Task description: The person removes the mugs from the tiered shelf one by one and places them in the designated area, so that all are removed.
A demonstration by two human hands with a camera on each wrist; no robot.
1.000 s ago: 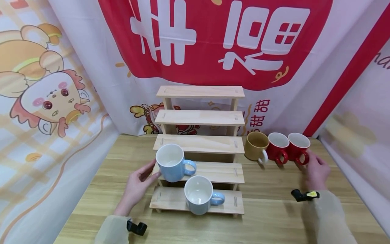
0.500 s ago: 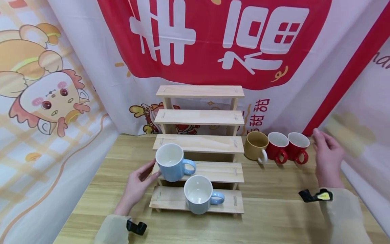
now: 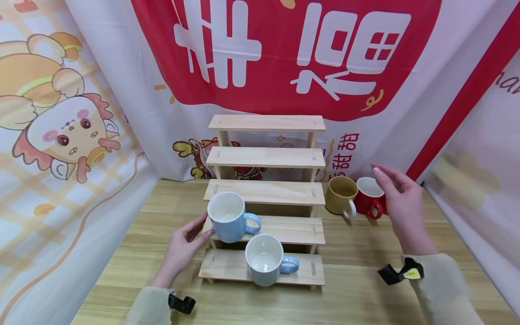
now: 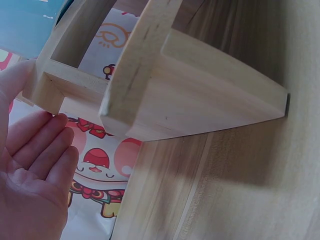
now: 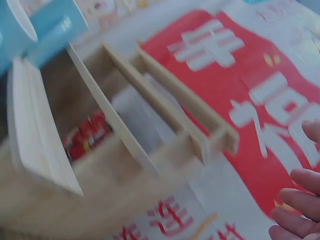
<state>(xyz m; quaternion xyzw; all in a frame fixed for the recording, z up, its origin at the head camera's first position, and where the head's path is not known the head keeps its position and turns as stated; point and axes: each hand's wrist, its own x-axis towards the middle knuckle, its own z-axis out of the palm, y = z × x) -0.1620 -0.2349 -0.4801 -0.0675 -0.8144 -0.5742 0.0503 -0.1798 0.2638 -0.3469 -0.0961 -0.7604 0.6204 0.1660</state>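
Observation:
My left hand (image 3: 184, 248) is beside the left end of a stepped wooden rack (image 3: 266, 192). In the left wrist view its thumb and a fingertip touch the board's end, and the other fingers (image 4: 52, 155) are extended. Just right of it, a blue mug (image 3: 228, 223) sits on the second step from the bottom. A paler blue mug (image 3: 265, 266) stands on the lowest step; both handles point right. Over the right-hand mugs hovers my right hand (image 3: 402, 212), holding nothing, its fingers (image 5: 300, 202) loosely extended. It hides most of the rightmost red mug.
A brown mug (image 3: 338, 201) with a white handle and a red mug (image 3: 365, 205) stand on the wooden table (image 3: 357, 280), right of the rack. Behind hangs a red and white printed cloth (image 3: 276, 81). Another printed cloth (image 3: 122, 216) borders the left side.
My right hand has left the rightmost red mug's handle, risen to the right, then swung left over the red mugs. The left hand and all the mugs stay put.

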